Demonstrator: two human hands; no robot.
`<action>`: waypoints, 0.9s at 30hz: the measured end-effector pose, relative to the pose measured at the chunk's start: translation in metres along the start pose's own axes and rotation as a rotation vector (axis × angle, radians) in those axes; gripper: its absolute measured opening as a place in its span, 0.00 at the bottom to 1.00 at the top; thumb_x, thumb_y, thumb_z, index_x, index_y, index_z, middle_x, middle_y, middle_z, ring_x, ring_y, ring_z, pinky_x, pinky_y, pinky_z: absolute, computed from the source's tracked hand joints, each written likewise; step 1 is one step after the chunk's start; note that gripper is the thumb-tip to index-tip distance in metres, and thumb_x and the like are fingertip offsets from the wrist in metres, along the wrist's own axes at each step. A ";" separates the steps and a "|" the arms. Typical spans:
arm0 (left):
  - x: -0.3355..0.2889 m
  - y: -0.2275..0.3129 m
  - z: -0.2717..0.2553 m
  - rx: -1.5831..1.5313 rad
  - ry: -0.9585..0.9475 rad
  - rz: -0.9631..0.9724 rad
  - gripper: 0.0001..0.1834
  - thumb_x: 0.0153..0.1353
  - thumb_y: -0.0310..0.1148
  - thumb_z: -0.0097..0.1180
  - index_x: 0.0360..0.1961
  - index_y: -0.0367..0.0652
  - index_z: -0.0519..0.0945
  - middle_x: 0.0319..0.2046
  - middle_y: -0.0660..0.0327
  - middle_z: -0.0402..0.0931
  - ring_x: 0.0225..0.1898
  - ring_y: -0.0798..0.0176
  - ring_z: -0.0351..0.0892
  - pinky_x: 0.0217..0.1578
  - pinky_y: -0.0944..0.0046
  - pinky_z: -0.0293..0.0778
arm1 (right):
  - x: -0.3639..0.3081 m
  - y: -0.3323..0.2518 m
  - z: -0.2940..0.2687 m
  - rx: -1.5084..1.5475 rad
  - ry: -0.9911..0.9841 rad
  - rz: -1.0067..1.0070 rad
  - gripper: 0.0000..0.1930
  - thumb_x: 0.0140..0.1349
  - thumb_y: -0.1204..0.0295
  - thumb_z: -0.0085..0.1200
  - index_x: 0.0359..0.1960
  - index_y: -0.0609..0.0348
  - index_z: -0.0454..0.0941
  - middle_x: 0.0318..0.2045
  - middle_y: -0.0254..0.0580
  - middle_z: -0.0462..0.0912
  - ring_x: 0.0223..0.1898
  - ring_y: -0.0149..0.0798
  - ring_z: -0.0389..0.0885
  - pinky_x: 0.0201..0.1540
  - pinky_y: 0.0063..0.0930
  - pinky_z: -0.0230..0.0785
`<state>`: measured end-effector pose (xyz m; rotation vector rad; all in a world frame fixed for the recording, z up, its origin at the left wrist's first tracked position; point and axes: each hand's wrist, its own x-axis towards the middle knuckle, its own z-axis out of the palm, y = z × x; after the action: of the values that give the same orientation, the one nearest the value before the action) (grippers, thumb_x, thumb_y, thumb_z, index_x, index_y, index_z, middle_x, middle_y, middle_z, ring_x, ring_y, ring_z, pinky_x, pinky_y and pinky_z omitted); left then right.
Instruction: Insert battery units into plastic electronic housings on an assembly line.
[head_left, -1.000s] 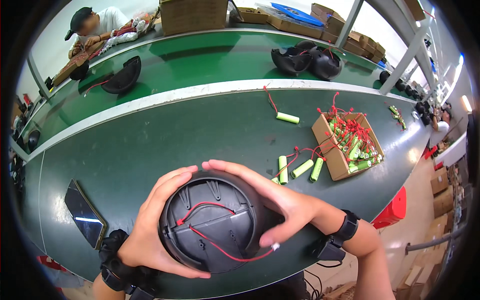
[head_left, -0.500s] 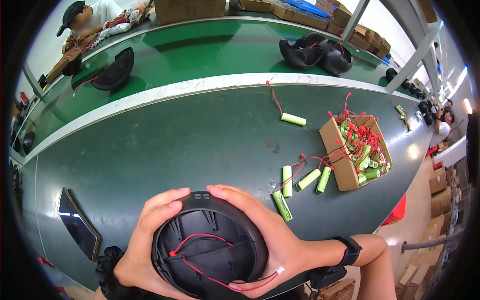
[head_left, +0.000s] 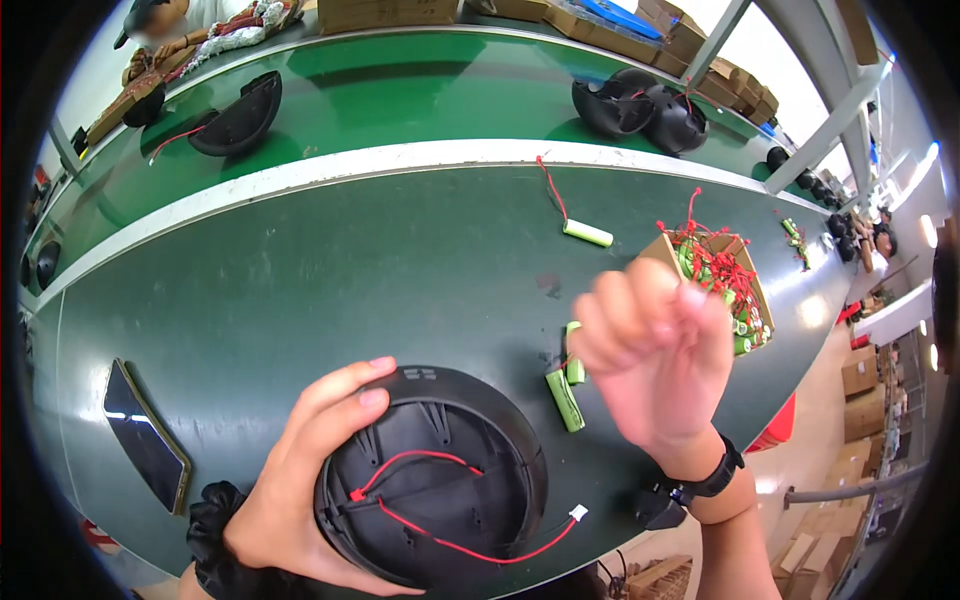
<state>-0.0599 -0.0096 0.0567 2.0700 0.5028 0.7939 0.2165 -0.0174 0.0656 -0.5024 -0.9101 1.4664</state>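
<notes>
My left hand (head_left: 305, 480) grips the left rim of a round black plastic housing (head_left: 440, 485) lying on the dark green table (head_left: 300, 290) at the near edge. Red wires run across the housing's inside and end in a small white connector (head_left: 577, 513) at its right. My right hand (head_left: 655, 365) is lifted above the table, fingers curled loosely, holding nothing that I can see. Below it lie green cylindrical batteries (head_left: 565, 385) with red leads. A cardboard box (head_left: 720, 285) holding several more such batteries sits to the right.
A single green battery (head_left: 587, 233) with a red wire lies farther back. A dark phone (head_left: 145, 435) rests at the left. Beyond a white rail, a green conveyor (head_left: 400, 90) carries black housings (head_left: 640, 105). Another person sits at the far left; cardboard boxes line the back.
My right hand has let go of the housing's right side and risen up and to the right, toward the batteries. My left hand keeps holding the housing, whose connector lead now hangs free.
</notes>
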 end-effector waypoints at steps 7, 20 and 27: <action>-0.002 -0.002 0.001 0.007 0.016 0.033 0.66 0.20 0.43 0.82 0.65 0.41 0.57 0.62 0.41 0.56 0.64 0.43 0.58 0.60 0.49 0.59 | 0.011 -0.014 0.042 0.333 0.382 -0.077 0.22 0.70 0.60 0.38 0.17 0.49 0.51 0.12 0.25 0.46 0.13 0.23 0.43 0.16 0.23 0.37; -0.003 0.006 0.003 0.052 0.063 0.072 0.63 0.21 0.44 0.81 0.63 0.39 0.60 0.60 0.43 0.61 0.62 0.44 0.62 0.59 0.51 0.62 | 0.013 -0.013 0.025 -0.190 0.083 -0.215 0.14 0.63 0.64 0.48 0.23 0.51 0.59 0.17 0.27 0.56 0.18 0.23 0.51 0.22 0.23 0.45; -0.005 0.005 -0.003 0.005 0.012 0.033 0.64 0.22 0.43 0.81 0.64 0.39 0.59 0.61 0.43 0.59 0.63 0.44 0.60 0.60 0.51 0.60 | -0.025 0.023 0.024 -0.774 -0.607 0.048 0.61 0.40 0.57 0.71 0.70 0.65 0.38 0.71 0.56 0.39 0.72 0.52 0.36 0.71 0.42 0.34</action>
<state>-0.0652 -0.0134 0.0604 2.0842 0.4785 0.8254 0.1868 -0.0452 0.0565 -0.6450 -1.9880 1.2860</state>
